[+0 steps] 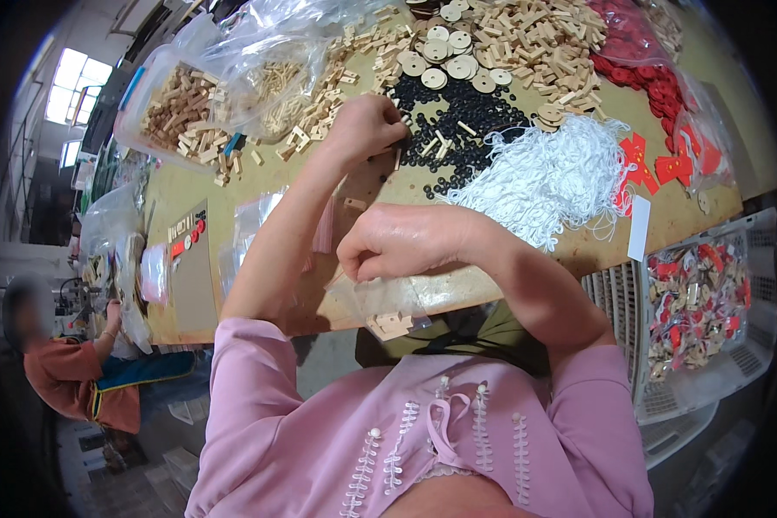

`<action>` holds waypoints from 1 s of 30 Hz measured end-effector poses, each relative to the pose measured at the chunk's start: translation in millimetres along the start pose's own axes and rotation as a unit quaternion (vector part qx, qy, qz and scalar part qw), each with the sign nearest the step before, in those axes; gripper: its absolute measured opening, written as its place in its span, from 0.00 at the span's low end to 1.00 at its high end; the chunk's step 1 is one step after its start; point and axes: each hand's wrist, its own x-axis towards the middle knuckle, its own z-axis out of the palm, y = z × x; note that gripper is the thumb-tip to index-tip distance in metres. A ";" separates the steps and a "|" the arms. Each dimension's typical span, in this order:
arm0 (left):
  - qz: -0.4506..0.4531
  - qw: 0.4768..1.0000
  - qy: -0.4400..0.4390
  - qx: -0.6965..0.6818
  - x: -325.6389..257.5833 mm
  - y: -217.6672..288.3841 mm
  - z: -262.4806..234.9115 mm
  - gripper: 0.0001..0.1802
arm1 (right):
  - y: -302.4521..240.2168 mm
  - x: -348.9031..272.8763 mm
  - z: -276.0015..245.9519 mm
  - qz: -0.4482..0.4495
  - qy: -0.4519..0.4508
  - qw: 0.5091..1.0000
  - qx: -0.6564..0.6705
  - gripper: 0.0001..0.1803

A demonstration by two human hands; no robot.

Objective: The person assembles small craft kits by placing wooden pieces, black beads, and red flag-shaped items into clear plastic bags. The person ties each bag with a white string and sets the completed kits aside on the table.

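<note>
Pinching a clear bag (378, 300), the right hand (406, 242) partly hides its top.

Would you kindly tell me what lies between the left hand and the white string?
In the head view, small black rings lie between the left hand and the white string, with a few wooden pieces among them.

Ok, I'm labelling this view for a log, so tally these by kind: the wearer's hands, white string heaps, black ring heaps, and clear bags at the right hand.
Hands, the left hand and right hand: 2
White string heap: 1
Black ring heap: 1
Clear bag: 1
Total: 5
</note>
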 end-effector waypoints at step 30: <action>0.059 0.911 0.077 -0.400 -122.7 -5.7 -73.6 0.06 | 6.9 -9.3 -21.9 -0.091 0.289 0.946 -0.119 0.05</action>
